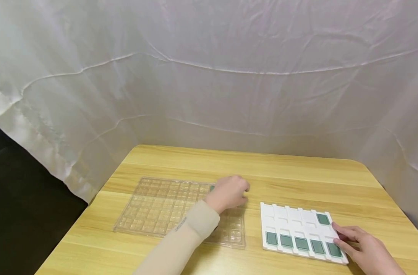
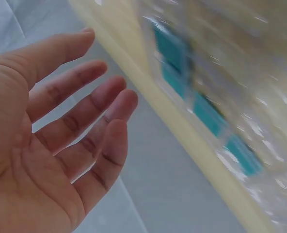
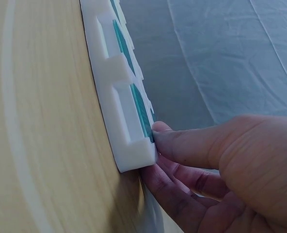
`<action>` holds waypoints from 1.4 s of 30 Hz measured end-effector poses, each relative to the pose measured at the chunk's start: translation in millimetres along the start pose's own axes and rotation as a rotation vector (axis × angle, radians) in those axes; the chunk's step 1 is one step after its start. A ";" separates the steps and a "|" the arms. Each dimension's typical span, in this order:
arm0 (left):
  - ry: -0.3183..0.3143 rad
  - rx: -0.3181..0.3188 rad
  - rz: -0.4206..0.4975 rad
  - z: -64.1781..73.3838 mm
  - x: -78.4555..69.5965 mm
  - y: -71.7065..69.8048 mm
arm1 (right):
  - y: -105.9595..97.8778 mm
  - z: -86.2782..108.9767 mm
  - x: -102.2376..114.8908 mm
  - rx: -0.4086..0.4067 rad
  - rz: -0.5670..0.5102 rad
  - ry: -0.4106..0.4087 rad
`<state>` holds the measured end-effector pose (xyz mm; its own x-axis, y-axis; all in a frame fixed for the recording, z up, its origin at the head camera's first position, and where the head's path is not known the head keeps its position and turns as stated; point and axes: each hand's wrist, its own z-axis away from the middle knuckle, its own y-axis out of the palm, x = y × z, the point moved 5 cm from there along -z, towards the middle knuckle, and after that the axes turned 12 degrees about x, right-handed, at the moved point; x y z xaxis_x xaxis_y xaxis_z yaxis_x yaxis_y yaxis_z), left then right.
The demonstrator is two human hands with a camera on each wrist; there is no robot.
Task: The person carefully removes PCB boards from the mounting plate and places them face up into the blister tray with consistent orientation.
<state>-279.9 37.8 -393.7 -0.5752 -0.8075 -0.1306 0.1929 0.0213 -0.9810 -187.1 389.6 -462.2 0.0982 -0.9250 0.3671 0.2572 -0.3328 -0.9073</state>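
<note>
The left hand point(image 1: 228, 192) holds nothing, its fingers loosely bent and spread, above the right part of a transparent plastic tray point(image 1: 154, 206); its sleeve point(image 1: 181, 244) crosses this tray's near edge. The right hand point(image 1: 368, 248) pinches the right edge of a white tray point(image 1: 280, 220), which carries five green squares point(image 1: 286, 241) in the near row and one at the far right corner. A strip of wood separates the trays, and a wider band reaches the rounded back edge of the table point(image 1: 209, 162). Beyond it hangs a pale, creased curtain point(image 1: 229, 99).
</note>
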 end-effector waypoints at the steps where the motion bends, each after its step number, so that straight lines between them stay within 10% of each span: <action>1: 0.008 0.003 -0.022 -2.3 -4.5 -1.8 | 0.2 -0.3 -0.7 -0.002 0.001 0.000; 24: 0.142 0.072 -0.111 -64.9 -94.1 4.8 | 1.8 -0.2 -3.6 0.003 -0.006 0.015; 42: 0.092 0.134 -0.083 -105.8 -143.5 19.9 | 0.9 5.4 -3.6 -0.038 -0.036 -0.025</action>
<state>-277.6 216.5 -409.6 -0.6627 -0.7457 -0.0690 0.2426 -0.1265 -0.9619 -182.1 393.6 -463.2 0.1134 -0.9076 0.4042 0.2243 -0.3730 -0.9003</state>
